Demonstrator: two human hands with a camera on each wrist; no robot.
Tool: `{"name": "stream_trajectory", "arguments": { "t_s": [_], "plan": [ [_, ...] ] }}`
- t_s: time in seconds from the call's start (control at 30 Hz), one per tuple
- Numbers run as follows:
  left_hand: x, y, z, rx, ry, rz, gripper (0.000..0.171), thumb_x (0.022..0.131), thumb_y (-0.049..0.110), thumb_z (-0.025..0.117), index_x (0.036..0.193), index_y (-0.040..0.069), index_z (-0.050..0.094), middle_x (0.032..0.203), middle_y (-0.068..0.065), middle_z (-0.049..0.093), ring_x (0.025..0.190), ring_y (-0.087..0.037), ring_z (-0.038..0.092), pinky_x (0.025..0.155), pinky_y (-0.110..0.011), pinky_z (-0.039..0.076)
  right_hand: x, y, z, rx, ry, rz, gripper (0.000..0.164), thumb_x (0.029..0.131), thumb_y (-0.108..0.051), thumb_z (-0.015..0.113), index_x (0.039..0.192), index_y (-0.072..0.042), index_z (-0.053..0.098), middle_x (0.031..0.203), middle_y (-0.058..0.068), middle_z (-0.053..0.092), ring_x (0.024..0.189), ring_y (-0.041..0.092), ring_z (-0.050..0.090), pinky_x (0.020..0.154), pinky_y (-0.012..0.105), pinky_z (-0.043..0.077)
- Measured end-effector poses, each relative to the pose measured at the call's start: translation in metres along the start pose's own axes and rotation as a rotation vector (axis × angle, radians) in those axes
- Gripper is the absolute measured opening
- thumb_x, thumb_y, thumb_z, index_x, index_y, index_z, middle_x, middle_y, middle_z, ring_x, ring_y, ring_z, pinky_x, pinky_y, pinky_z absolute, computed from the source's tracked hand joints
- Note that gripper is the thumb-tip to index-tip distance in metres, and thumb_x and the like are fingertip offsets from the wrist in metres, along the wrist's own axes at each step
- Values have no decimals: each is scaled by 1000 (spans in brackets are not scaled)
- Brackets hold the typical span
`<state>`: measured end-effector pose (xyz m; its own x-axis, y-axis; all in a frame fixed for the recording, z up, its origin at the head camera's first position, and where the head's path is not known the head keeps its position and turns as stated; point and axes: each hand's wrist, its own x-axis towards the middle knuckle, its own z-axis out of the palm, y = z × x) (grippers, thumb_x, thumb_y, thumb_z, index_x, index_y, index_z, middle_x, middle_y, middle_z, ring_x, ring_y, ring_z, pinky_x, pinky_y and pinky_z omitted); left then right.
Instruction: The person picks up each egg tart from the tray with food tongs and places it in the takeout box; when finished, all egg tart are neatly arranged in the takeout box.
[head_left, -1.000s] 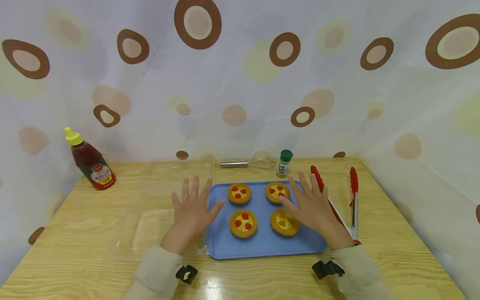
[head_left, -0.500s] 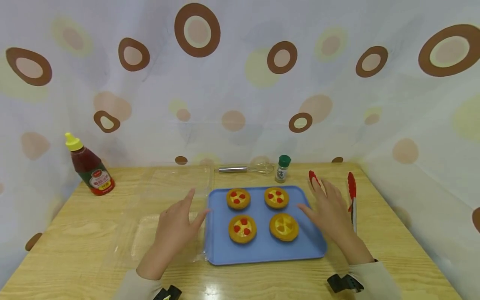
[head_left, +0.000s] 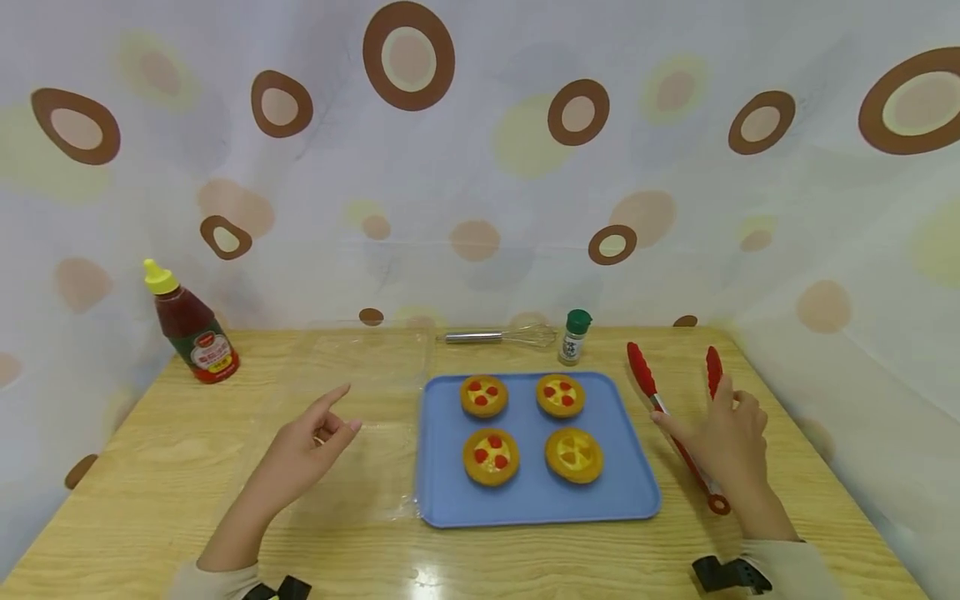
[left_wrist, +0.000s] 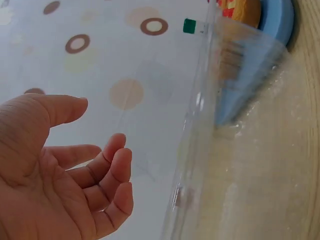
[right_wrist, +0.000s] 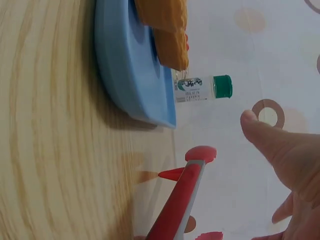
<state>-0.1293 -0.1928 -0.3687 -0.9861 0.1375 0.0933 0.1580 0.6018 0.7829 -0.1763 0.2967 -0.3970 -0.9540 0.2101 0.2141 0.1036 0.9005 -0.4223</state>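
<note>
Red-and-steel tongs [head_left: 642, 368] lie spread on the table right of the blue tray [head_left: 525, 510]. Over them hovers my right hand [head_left: 731, 442], thumb and fingers apart and holding nothing; it hides part of one tong arm. In the right wrist view the thumb [right_wrist: 270, 137] stands clear of the tongs' red handle [right_wrist: 177, 205]. My left hand [head_left: 300, 450] hangs over an open clear plastic box [head_left: 375, 487], fingers loosely bent with nothing between them. Several small tarts [head_left: 491, 457] sit on the tray, most topped with red pieces; the front right tart [head_left: 573, 456] shows none.
A red sauce bottle [head_left: 197, 333] with a yellow cap stands at the back left. Behind the tray are a whisk [head_left: 495, 336] and a green-capped spice jar [head_left: 573, 337]. A dotted cloth [head_left: 480, 167] borders the table [head_left: 487, 562] at the back and sides.
Both hands have drawn apart from the tray. The right hand moved right to over the tongs; the left moved left and down, its fingers going from spread to loosely bent.
</note>
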Motion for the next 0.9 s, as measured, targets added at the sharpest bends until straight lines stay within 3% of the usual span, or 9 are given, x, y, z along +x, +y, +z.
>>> {"name": "stream_trajectory", "arguments": {
  "t_s": [0.17, 0.37, 0.57, 0.67, 0.8, 0.9],
  "plan": [
    [-3, -12, -24, -78, -7, -20, 58, 97, 33, 52, 146, 8, 33, 82, -8, 47, 62, -14, 42, 53, -30, 36, 1, 10, -1, 26, -78, 104, 114, 76, -64, 66, 135, 17, 12, 121, 47, 23, 108, 61, 25, 63, 59, 38],
    [-10, -25, -52, -99, 27, -86, 60, 99, 34, 49, 149, 10, 27, 80, -7, 42, 57, -14, 35, 50, -31, 34, 2, 18, 2, 53, -112, 123, 104, 78, -60, 66, 120, 21, 18, 110, 48, 24, 104, 61, 24, 72, 60, 32],
    [-19, -46, -75, -78, 36, -107, 57, 100, 37, 45, 146, 5, 34, 76, -5, 39, 58, -16, 35, 53, -32, 34, 5, 21, 5, 64, -160, 123, 119, 80, -58, 65, 134, 25, 0, 120, 55, 15, 111, 66, 20, 83, 68, 28],
    [-22, -57, -82, -98, 30, -117, 56, 100, 36, 44, 144, 3, 36, 74, -3, 38, 58, -17, 36, 55, -33, 36, 7, 22, 7, 69, -184, 126, 119, 80, -57, 65, 134, 25, -1, 120, 55, 15, 110, 66, 21, 84, 68, 29],
    [-22, -73, -84, -142, 0, -127, 53, 101, 34, 45, 143, 2, 38, 72, -1, 38, 58, -17, 36, 55, -35, 35, 8, 23, 10, 75, -188, 126, 107, 78, -55, 68, 124, 26, 14, 115, 53, 20, 105, 64, 27, 79, 65, 32],
    [-20, -84, -83, -179, -27, -148, 51, 100, 33, 46, 142, 3, 41, 70, 1, 36, 57, -16, 35, 54, -35, 33, 9, 24, 14, 83, -190, 139, 107, 77, -54, 71, 123, 25, 15, 114, 52, 22, 103, 64, 29, 77, 64, 34]
  ]
}}
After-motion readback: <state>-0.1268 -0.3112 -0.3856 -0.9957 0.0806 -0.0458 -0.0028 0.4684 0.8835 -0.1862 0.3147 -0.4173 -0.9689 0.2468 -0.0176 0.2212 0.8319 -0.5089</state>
